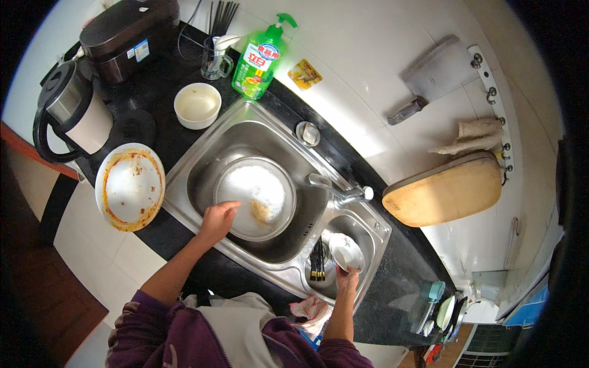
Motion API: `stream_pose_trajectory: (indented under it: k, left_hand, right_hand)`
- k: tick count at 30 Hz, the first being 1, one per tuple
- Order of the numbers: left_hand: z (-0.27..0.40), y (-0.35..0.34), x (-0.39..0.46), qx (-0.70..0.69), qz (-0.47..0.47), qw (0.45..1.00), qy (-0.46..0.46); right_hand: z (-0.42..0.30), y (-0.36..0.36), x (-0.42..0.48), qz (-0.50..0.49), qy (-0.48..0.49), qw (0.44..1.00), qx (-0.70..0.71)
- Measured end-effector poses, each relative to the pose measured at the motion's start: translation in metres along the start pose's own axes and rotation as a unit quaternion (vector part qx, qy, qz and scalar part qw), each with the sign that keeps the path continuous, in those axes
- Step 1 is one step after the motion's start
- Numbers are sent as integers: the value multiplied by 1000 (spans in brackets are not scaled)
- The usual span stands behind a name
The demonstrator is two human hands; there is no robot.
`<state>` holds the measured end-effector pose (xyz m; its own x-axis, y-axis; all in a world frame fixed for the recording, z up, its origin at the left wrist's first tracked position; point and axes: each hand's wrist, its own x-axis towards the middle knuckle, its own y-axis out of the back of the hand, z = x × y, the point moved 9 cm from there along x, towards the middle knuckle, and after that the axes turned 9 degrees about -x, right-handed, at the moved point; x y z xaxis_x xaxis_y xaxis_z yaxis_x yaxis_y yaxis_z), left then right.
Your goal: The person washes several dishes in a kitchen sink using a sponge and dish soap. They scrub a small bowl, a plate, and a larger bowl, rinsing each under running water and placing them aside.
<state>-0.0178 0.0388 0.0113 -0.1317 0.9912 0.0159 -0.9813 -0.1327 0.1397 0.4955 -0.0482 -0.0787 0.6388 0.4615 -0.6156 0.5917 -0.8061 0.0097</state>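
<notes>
A round metal basin (280,225) with pale, brightly lit contents sits in the large sink bowl (202,170). A tan, blurred patch (261,211) shows in it; I cannot tell what it is. My left hand (220,221) is over the basin's left rim, fingers bent and pointing inward. Whether it grips the rim is unclear. My right hand (348,277) holds a white bowl (345,250) with a floral mark by its near edge, tilted over the small sink bowl (368,230). Black chopsticks (317,262) with gold-coloured ends lie beside it there.
An oval plate (133,184) with orange-brown residue overhangs the counter's left edge. A cream bowl (198,106), a green pump bottle of dish soap (257,60) and an electric kettle (78,110) stand behind. The faucet (340,191) rises at the sink's back; a cleaver (432,73) hangs above.
</notes>
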Motion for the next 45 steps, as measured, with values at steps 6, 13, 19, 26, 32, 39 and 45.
stream_pose_trajectory:
  k: [6,13,19,26,32,39,45]
  left_hand:
    - [-50,11,-20,-284,11,939,193]
    - [-31,27,-53,-527,80,793,295]
    - [-19,71,-84,-561,146,773,258]
    - [-20,124,-137,-523,158,794,266]
    - [-42,232,-165,-457,262,825,203]
    - [-41,285,-103,-411,177,864,230]
    - [-56,287,-79,-415,96,863,272]
  right_hand:
    - [19,13,47,38,-4,998,52]
    - [45,82,132,55,-15,998,11]
    - [45,62,114,54,-16,997,-50]
    - [22,59,101,-40,26,998,-45]
    - [-51,23,-20,121,218,894,-372]
    - [-14,-157,-119,-263,264,877,-303]
    - [102,-314,-263,-539,49,758,-364]
